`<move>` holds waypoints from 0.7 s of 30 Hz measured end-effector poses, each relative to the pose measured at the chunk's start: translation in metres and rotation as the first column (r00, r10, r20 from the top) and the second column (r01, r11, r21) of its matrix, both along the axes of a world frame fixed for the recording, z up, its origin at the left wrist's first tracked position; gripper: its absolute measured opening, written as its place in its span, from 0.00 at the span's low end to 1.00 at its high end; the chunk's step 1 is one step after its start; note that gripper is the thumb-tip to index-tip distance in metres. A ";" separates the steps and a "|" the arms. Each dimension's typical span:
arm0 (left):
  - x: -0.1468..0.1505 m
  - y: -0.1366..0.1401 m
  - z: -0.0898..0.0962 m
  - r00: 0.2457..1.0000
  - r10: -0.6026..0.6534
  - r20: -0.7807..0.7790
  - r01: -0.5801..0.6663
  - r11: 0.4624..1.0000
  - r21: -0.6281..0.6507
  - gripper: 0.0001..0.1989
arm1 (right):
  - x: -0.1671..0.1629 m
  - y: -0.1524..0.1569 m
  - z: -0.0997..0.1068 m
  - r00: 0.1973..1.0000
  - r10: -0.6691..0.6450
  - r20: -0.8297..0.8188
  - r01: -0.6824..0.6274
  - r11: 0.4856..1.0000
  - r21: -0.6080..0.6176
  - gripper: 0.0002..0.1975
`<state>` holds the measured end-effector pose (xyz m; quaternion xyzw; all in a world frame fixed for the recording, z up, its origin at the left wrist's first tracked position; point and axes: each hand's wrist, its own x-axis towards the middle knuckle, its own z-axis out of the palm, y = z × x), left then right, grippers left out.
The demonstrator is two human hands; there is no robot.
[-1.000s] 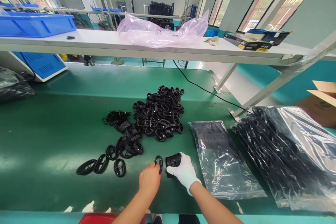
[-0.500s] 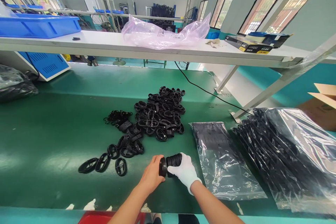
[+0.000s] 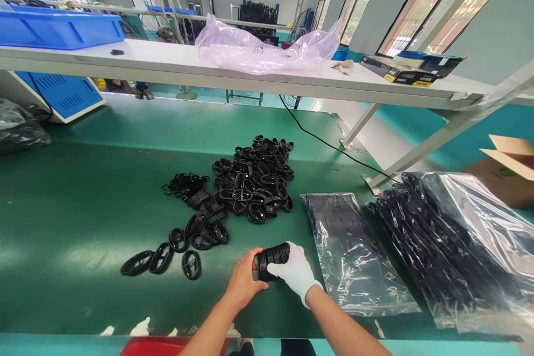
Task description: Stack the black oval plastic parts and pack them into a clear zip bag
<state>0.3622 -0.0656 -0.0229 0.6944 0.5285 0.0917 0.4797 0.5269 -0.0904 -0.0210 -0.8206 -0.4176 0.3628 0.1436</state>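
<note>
Both hands closed on one short stack of black coiled cable rings [image 3: 273,260], resting on the green bench [image 3: 83,222] at the near edge: bare left hand [image 3: 244,283] cupping the stack's left end, fingers curled over it; white-gloved right hand [image 3: 295,273] wrapped over the right end and top. Stack lying on its side, long axis running left to right between the two palms, tilted slightly up toward the right. Equally near to both hands, pressed from either end. Just left of the left hand, three loose black oval coils [image 3: 161,260] in a row on the bench; ahead of both hands, a big heap of black coiled cables [image 3: 254,178]. Just right of the gloved hand, a flat clear plastic bag with dark contents [image 3: 354,250]; farther right, a larger pile of clear bags packed with black cables [image 3: 454,245]. Above and beyond, a white shelf [image 3: 146,69] carrying a crumpled pink plastic sheet [image 3: 262,47] and a blue plastic bin [image 3: 58,30]
</note>
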 end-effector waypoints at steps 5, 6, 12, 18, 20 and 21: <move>0.001 0.001 -0.002 1.000 -0.012 0.002 0.012 1.000 0.010 0.35 | -0.002 0.000 -0.001 1.000 0.008 0.012 -0.008 1.000 -0.016 0.38; 0.001 0.002 -0.002 1.000 -0.011 -0.003 0.012 1.000 0.011 0.35 | -0.004 -0.001 -0.001 1.000 0.004 0.019 -0.004 1.000 -0.020 0.41; 0.003 0.003 0.000 0.999 -0.014 -0.047 0.015 1.000 0.017 0.36 | -0.017 -0.002 -0.001 0.992 -0.022 0.124 0.026 0.999 -0.031 0.54; 0.017 -0.019 -0.002 0.978 0.153 -0.139 -0.149 0.988 0.039 0.34 | -0.008 0.005 -0.001 0.989 0.112 0.097 -0.106 0.992 -0.067 0.55; 0.022 -0.026 -0.006 0.971 0.203 -0.129 -0.195 0.978 0.075 0.34 | -0.006 0.007 -0.001 0.983 0.151 0.102 -0.145 0.987 -0.068 0.56; 0.023 -0.029 -0.007 0.971 0.208 -0.120 -0.198 0.976 0.090 0.34 | -0.004 0.008 -0.001 0.982 0.158 0.106 -0.152 0.986 -0.065 0.57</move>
